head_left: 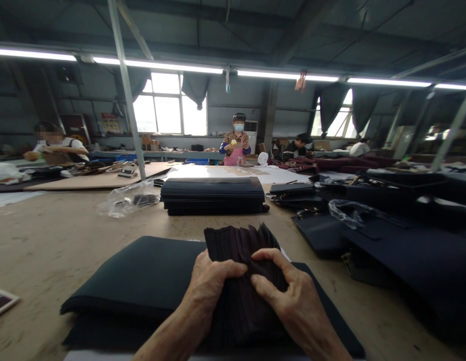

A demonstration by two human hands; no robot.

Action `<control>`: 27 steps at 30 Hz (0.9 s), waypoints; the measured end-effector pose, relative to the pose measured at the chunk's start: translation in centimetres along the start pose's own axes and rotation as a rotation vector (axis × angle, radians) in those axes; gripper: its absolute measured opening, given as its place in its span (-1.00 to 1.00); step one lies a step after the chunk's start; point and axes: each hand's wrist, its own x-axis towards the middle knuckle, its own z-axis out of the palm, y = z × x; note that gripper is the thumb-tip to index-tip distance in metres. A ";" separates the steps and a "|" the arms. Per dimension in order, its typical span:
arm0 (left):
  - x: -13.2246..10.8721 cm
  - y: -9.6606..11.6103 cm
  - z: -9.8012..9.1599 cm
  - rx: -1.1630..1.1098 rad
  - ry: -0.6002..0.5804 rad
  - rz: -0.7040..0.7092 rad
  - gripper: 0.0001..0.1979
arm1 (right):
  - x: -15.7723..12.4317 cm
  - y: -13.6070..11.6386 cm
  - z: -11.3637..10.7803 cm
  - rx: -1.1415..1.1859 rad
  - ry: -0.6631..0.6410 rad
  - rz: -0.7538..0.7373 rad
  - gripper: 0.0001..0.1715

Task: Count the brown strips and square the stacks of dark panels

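A thick bundle of thin dark sheets, fanned at the top, stands upright in front of me. My left hand grips its left side with the thumb pressed across the front. My right hand closes on its right side, fingers curled over the sheets. The bundle rests over a flat stack of dark padded panels lying on the brown worktable.
Another neat stack of dark panels lies farther back at centre. Clear plastic bags sit to its left. Dark bags and pieces crowd the right side. A person in a pink apron stands at the far end; other people sit at the left and back right.
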 end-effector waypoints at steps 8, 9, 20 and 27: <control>-0.2 0.3 0.1 -0.030 0.015 -0.045 -0.81 | 1.2 1.9 -2.5 0.031 -0.037 0.164 -0.48; -0.1 0.3 0.0 -0.024 0.016 -0.054 -0.81 | 1.5 2.4 -3.3 0.038 0.021 0.215 -0.44; 0.7 0.4 -0.4 -0.029 -0.055 -0.084 -0.74 | 0.6 1.7 -1.6 0.192 0.236 0.178 -0.46; 0.9 0.0 -0.8 -0.057 -0.098 -0.080 -0.72 | -0.2 0.7 0.7 0.138 0.024 0.043 -0.44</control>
